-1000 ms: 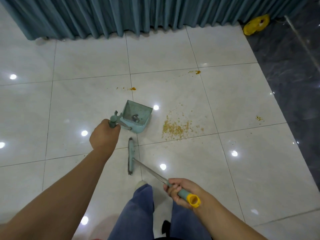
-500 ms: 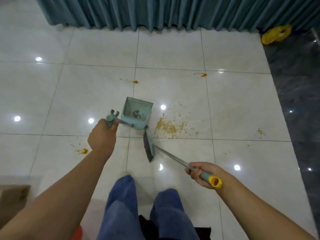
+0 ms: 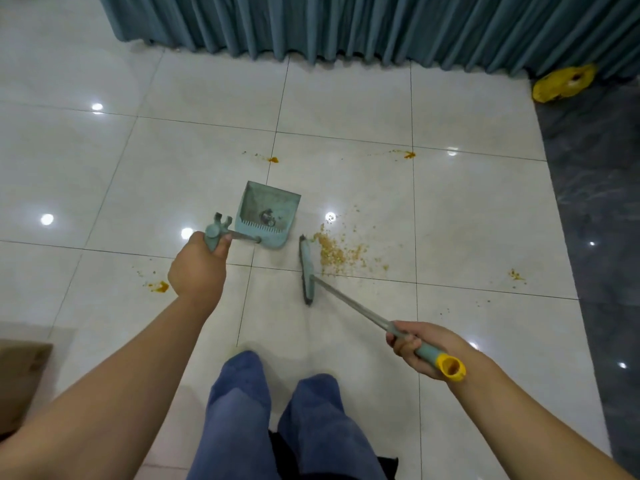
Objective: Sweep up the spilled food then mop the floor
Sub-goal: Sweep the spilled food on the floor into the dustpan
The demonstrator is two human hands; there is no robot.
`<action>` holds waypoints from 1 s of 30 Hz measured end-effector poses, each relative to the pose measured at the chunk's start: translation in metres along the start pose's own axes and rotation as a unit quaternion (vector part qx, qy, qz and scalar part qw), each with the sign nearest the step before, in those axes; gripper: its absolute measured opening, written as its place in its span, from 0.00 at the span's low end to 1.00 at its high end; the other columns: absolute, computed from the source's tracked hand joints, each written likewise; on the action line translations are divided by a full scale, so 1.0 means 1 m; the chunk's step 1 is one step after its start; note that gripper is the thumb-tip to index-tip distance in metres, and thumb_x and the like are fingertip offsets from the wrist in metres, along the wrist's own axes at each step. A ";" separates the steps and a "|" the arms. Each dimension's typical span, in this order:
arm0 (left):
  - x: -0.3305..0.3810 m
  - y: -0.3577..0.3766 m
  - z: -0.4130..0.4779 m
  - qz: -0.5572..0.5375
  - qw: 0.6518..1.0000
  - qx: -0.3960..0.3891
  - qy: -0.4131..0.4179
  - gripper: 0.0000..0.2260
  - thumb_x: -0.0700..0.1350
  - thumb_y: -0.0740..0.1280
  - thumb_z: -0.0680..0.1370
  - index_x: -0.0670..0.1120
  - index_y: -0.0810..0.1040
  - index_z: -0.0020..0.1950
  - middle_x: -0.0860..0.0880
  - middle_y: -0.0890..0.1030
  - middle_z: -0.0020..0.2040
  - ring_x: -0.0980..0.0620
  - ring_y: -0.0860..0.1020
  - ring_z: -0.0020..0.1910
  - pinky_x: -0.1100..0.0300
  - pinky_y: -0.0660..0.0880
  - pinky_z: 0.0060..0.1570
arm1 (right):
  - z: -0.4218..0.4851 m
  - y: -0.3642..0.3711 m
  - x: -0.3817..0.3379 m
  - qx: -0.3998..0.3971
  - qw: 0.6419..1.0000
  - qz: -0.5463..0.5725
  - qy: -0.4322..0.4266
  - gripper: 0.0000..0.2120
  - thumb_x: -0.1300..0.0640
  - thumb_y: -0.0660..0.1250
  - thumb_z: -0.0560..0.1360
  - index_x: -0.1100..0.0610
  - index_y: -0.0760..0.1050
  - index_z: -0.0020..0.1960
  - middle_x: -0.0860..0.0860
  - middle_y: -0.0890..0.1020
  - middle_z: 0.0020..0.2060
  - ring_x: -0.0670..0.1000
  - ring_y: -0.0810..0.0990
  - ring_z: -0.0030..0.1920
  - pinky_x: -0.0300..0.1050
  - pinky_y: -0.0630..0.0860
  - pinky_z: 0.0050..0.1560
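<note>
Now the left hand's (image 3: pixel 197 275) fingers (image 3: pixel 225 242) clench the dustpan (image 3: pixel 266 216) handle, and the right hand's (image 3: pixel 420 348) fingers grasp the broom (image 3: pixel 307 268). Its head stands between dustpan and spilled crumbs (image 3: pixel 337 252) on the floor (image 3: pixel 346 98), orange stains (image 3: pixel 160 286) around; it has swung right from under the dustpan.

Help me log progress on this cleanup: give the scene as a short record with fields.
left hand: grips dustpan handle
right hand: grips broom handle
broom head: at left edge of crumbs
dustpan: on floor, left of crumbs
crumbs: on floor, not yet swept in
stains: orange spots scattered around
</note>
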State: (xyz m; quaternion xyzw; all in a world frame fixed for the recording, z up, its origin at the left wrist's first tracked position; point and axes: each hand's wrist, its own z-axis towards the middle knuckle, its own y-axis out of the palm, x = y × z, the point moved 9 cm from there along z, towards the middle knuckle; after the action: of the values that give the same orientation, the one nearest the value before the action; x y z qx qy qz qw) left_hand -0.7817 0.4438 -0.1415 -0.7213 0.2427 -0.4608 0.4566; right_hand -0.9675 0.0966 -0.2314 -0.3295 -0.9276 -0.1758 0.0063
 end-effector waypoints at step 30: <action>0.013 0.022 0.020 0.043 0.997 -0.051 0.043 0.19 0.59 0.57 0.79 0.42 0.72 0.47 0.44 0.77 0.38 0.44 0.75 0.37 0.55 0.68 0.38 | -0.017 -0.028 0.003 0.092 0.993 -0.056 -0.051 0.10 0.58 0.62 0.80 0.65 0.70 0.46 0.56 0.74 0.22 0.45 0.69 0.16 0.32 0.69 0.15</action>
State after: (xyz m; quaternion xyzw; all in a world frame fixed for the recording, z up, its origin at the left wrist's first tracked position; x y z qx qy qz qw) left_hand -0.7567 0.4323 -0.1581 -0.7122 0.3158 -0.4582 0.4279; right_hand -0.9882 0.0726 -0.2237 -0.2834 -0.9560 -0.0728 -0.0202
